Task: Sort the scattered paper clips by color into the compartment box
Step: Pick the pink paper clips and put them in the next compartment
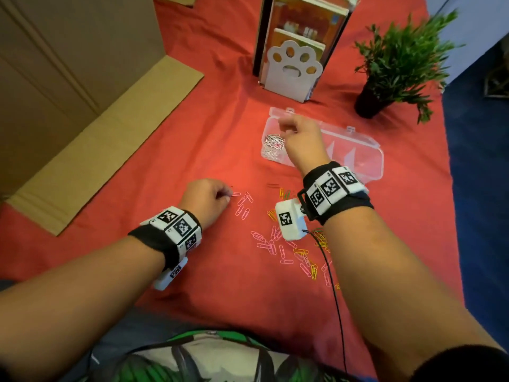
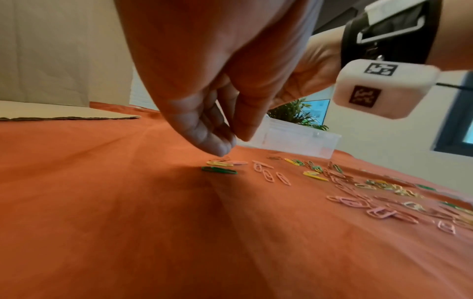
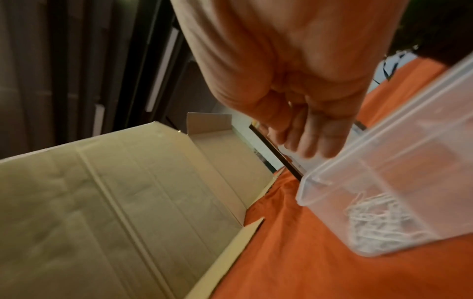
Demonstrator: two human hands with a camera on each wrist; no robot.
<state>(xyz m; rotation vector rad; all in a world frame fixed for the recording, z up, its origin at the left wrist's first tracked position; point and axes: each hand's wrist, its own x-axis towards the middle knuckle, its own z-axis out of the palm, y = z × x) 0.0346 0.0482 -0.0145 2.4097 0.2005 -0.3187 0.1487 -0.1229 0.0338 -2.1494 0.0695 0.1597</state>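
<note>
Pink, yellow and green paper clips (image 1: 289,249) lie scattered on the red cloth. My left hand (image 1: 227,198) is down at their left edge. Its thumb and fingertips (image 2: 222,151) are drawn together on the end of a pink clip (image 2: 238,162), and a green clip (image 2: 219,170) lies just in front. The clear compartment box (image 1: 369,150) sits farther back with white clips (image 1: 272,147) in its leftmost compartment. My right hand (image 1: 286,126) hovers over that compartment. Its fingers (image 3: 312,145) hang down loosely and I see nothing in them.
A large cardboard box (image 1: 82,106) with an open flap fills the left side. A paw-shaped bookend with books (image 1: 292,70) and a potted plant (image 1: 396,64) stand behind the compartment box. A black cable (image 1: 336,285) hangs from my right wrist over the clips.
</note>
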